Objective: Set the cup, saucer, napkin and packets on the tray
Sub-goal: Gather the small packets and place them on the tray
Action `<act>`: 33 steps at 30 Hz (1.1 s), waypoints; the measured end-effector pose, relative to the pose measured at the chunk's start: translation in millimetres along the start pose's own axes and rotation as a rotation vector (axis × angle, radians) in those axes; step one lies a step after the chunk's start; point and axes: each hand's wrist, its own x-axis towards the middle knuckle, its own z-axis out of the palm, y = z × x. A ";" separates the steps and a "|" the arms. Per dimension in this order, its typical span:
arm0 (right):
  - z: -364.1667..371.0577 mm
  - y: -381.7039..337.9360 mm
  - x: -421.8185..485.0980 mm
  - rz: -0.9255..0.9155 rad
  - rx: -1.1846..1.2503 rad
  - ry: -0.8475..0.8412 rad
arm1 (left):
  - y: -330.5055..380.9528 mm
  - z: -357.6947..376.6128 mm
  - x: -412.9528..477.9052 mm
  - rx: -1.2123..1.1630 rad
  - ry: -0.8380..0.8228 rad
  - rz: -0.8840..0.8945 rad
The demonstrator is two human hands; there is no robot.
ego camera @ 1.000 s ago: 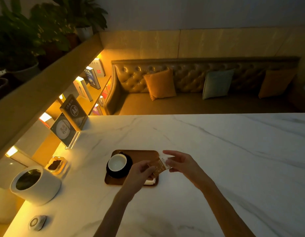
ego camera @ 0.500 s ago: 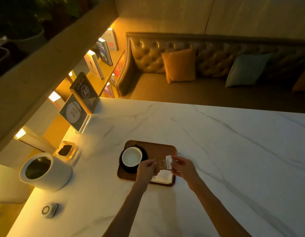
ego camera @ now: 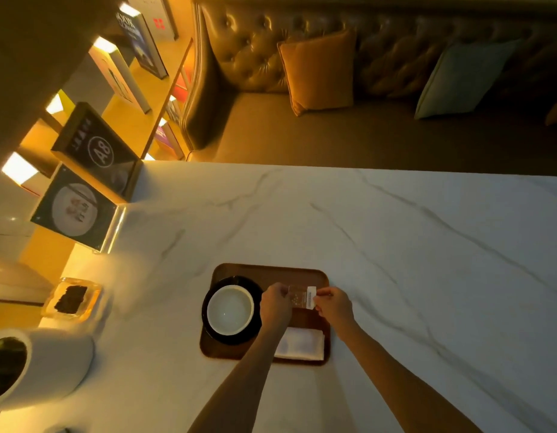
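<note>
**Both hands holding packets over a wooden tray on a marble table**

A brown wooden tray (ego camera: 269,271) with rounded corners lies on a white, grey-veined marble table (ego camera: 396,245); all positions below are given relative to this tray. On its left half a dark saucer (ego camera: 255,289) sits flat, bearing a white cup (ego camera: 230,309) that stands upright with its mouth open to the viewer. In the near right corner of the tray lies a folded white napkin (ego camera: 300,344), flat and partly covered by the person's left forearm. Above the middle of the tray, between saucer and right rim, the left hand (ego camera: 275,303) and right hand (ego camera: 333,307) meet on the packets (ego camera: 302,297): a clear or brownish sachet and a white strip beside it. The left thumb and fingers pinch the left edge, and the right fingertips pinch the white strip at the right edge; the remaining fingers of both hands are curled in. Whether the packets touch the tray floor or are held just above it cannot be told. Left of the tray, well apart, stand a white cylindrical container (ego camera: 42,364), a small glass dish (ego camera: 72,298) with dark contents, and two tilted sign stands (ego camera: 92,170). Beyond the table's far edge runs a tufted sofa (ego camera: 364,73) with cushions.
</note>
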 end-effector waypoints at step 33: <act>-18.6 17.8 -8.9 -0.096 -0.094 -0.072 | 0.0 -11.1 -6.2 0.248 -0.100 0.105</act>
